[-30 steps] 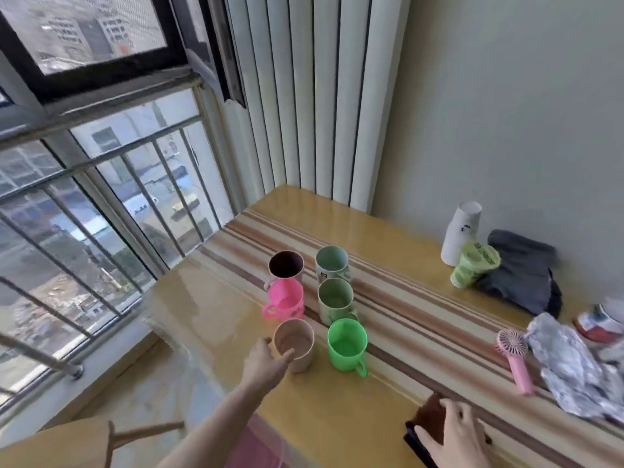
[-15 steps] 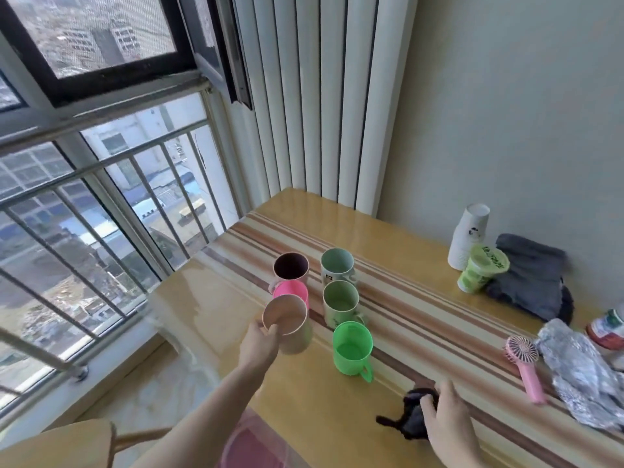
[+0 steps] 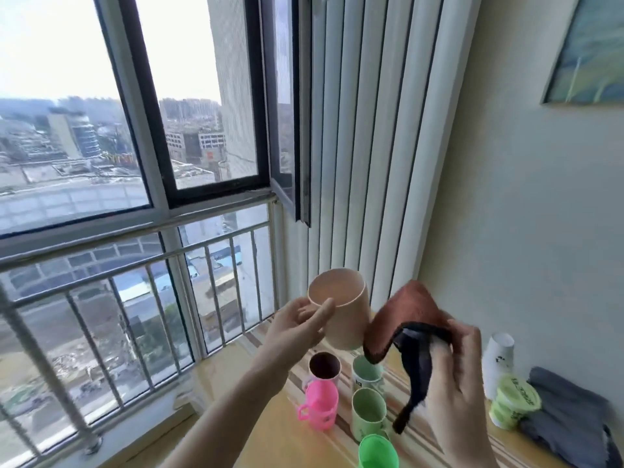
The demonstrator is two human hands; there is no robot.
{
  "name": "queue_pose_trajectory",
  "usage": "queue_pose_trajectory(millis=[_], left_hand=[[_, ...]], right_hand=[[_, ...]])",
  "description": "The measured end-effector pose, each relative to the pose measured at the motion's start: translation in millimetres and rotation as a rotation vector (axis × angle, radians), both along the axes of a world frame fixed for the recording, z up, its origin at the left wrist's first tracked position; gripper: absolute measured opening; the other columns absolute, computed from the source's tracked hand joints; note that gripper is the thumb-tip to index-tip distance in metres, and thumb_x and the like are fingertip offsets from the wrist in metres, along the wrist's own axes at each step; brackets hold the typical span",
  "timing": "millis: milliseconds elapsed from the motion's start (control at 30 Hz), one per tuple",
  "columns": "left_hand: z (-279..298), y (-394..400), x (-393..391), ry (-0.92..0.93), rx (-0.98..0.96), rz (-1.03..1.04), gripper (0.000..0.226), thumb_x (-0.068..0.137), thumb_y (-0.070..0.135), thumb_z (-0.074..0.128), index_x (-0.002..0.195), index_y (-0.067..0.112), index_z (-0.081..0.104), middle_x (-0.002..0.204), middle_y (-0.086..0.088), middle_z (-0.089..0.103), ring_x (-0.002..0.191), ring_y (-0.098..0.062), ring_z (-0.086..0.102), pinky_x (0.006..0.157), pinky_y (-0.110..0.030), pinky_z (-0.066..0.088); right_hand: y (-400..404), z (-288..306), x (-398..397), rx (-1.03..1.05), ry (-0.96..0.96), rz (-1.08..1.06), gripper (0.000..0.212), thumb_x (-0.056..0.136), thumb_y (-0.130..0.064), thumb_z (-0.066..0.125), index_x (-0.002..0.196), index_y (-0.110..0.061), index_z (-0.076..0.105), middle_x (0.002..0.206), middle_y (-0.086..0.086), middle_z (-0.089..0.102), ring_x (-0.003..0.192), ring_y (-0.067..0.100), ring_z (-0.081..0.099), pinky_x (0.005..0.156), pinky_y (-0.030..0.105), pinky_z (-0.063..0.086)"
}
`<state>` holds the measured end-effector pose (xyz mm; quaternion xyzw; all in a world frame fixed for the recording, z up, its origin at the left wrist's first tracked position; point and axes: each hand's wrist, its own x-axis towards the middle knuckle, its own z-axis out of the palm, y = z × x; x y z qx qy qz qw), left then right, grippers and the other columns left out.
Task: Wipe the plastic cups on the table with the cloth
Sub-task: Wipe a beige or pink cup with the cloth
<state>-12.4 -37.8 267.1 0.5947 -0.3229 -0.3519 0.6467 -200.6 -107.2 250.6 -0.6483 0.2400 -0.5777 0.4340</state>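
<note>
My left hand holds a beige plastic cup in the air, its mouth tilted toward me, thumb on the rim. Just right of the cup, my right hand grips a cloth, rust-brown on one side and dark on the other, with a corner hanging down. Below on the table stand a dark-lined cup, a pink cup, two pale green cups and a bright green cup.
A stack of white paper cups, a green lidded tub and a folded grey cloth sit by the wall on the right. Window railing runs along the left. White vertical blinds hang behind the table.
My left hand lifted the beige cup off the table up to chest height. My right hand picked the cloth up and brought it beside the cup. The view tilted upward.
</note>
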Motion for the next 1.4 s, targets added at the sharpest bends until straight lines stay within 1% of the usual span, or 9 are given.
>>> queue_pose_trajectory(millis=[167,400,633,767,933,1100,1200,1300,1400], left_hand=[[42.6,7.3,-9.5,-0.069,-0.095,0.036,0.037,0.086,0.03,0.071,0.103,-0.001,0.063,0.06,0.006,0.06,0.052,-0.004,0.055,0.054,-0.015,0.047],[64.6,12.3,-15.7,-0.034,-0.074,-0.021,0.032,0.092,0.025,0.066,0.107,-0.003,0.065,0.053,0.009,0.062,0.049,-0.003,0.056,0.054,-0.017,0.052],[74.7,10.9,-19.5,-0.05,-0.062,-0.152,0.055,0.078,0.035,0.07,0.111,-0.008,0.065,0.049,0.012,0.049,0.047,-0.003,0.044,0.064,-0.026,0.057],[72.3,3.1,-25.5,0.004,-0.104,-0.113,0.058,0.073,0.038,0.071,0.109,-0.007,0.067,0.048,0.011,0.044,0.049,-0.006,0.04,0.061,-0.027,0.056],[65.0,-6.8,-36.8,0.021,-0.137,-0.056,0.061,0.071,0.037,0.073,0.109,-0.011,0.065,0.048,0.01,0.047,0.043,-0.004,0.041,0.053,-0.021,0.053],[71.3,-2.7,-28.2,0.056,-0.094,-0.193,0.057,0.073,0.032,0.071,0.112,-0.009,0.064,0.047,0.009,0.044,0.048,-0.009,0.039,0.063,-0.03,0.057],[75.7,1.8,-21.0,0.106,-0.103,-0.284,0.046,0.075,0.03,0.07,0.106,-0.004,0.068,0.051,0.004,0.04,0.049,-0.011,0.041,0.06,-0.029,0.058],[75.6,-4.0,-26.6,-0.038,-0.127,-0.172,0.043,0.084,0.034,0.067,0.119,0.008,0.066,0.069,0.003,0.057,0.063,-0.012,0.056,0.06,-0.023,0.059],[61.5,-11.1,-48.6,-0.355,-0.234,0.06,0.04,0.089,0.061,0.051,0.127,0.054,0.039,0.117,0.023,0.054,0.116,-0.013,0.058,0.094,-0.033,0.056]], right_hand=[[13.4,18.9,34.1,-0.17,-0.013,0.164,0.025,0.09,-0.034,0.054,0.114,-0.025,0.053,0.143,0.001,0.047,0.131,0.026,0.05,0.105,0.04,0.045],[14.5,26.7,54.0,-0.264,0.138,0.08,0.087,0.082,-0.057,0.061,0.152,-0.03,0.018,0.161,-0.012,0.019,0.147,0.013,0.028,0.113,0.041,0.039],[-9.1,39.2,37.0,-0.068,0.054,0.2,0.08,0.078,-0.08,0.04,0.144,-0.036,0.035,0.141,-0.014,0.054,0.13,0.004,0.05,0.104,0.022,0.046],[-1.8,44.9,35.5,-0.128,0.123,0.014,0.068,0.085,-0.059,0.037,0.149,-0.038,0.027,0.151,-0.023,0.039,0.138,-0.001,0.04,0.11,0.025,0.04],[8.2,34.6,41.9,-0.356,0.246,-0.239,0.074,0.091,-0.05,0.044,0.155,-0.029,0.013,0.164,-0.009,0.017,0.148,0.007,0.024,0.115,0.026,0.031],[-5.9,41.2,26.4,0.042,0.057,0.035,0.059,0.079,-0.063,0.044,0.135,-0.045,0.044,0.136,-0.011,0.058,0.127,0.012,0.055,0.101,0.035,0.048],[-17.4,41.9,17.9,0.285,-0.055,0.268,0.076,0.067,-0.08,0.055,0.125,-0.032,0.06,0.123,0.001,0.069,0.122,0.024,0.061,0.101,0.048,0.049],[-11.4,41.1,21.3,0.275,-0.095,0.2,0.073,0.065,-0.081,0.056,0.124,-0.037,0.059,0.122,-0.005,0.068,0.12,0.016,0.061,0.102,0.044,0.049],[-0.1,42.2,32.5,0.217,-0.116,-0.004,0.063,0.073,-0.067,0.045,0.125,-0.033,0.056,0.117,-0.009,0.067,0.111,0.009,0.063,0.092,0.031,0.052]])
